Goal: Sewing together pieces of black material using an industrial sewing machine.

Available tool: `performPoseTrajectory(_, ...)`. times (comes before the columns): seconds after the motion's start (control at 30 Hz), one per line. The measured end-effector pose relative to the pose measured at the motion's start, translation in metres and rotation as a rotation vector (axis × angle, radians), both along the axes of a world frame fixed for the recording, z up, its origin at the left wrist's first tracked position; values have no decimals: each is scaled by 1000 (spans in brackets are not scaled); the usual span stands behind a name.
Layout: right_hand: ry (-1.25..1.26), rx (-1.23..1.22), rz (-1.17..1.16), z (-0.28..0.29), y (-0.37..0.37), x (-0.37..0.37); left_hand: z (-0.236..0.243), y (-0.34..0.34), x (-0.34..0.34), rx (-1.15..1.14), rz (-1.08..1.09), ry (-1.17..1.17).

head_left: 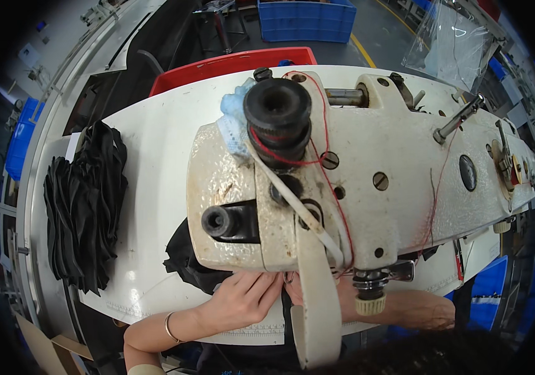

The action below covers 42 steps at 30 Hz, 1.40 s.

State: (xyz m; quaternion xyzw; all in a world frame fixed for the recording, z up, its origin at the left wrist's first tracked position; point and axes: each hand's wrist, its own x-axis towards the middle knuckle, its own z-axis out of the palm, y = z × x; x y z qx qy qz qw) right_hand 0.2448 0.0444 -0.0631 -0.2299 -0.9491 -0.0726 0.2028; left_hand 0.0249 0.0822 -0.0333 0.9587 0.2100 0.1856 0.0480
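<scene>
Black fabric [192,267], crumpled in soft folds, lying on white table [155,156], partly hidden beneath sewing-machine head [361,212].

l hand [242,299] by blk cloth [191,265]

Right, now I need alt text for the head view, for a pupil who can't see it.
A person's left hand and partly hidden right hand are close together at an off-white sewing machine strung with red thread, beside black fabric. A stack of black cloth pieces lies on the white table to the left.

Workshop with sewing machine [398,209]
</scene>
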Motion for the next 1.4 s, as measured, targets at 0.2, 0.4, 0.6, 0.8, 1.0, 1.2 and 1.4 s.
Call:
performPoseTrajectory(0.2, 26, -25, 9, -5, -2, -3, 1, -1, 0, 25, -9, 8)
performPoseTrajectory(0.4, -1, 3, -16, 5, 1, -6, 4, -3, -1, 24, 14, 1)
performPoseTrajectory(0.6, 714, -924, -118, -4, 5, -18, -16, 0, -1, 36, 36, -8)
performPoseTrajectory(0.8, 489, -830, -353, -25, 19, -11, -26, 30, -1, -179, 115, 12)
performPoseTrajectory(1.0, 277, -82, -98, -13, 18, -3, 9, 35, 5, -167, 232, -60)
performPoseTrajectory(1.2, 538, -715, 140, 11, -63, -25, 72, -47, -9, -67, -183, 372)
performPoseTrajectory(1.4, 1121, -1777, -246, 28, -107, -41, 48, -56, -14, -76, -150, 379)
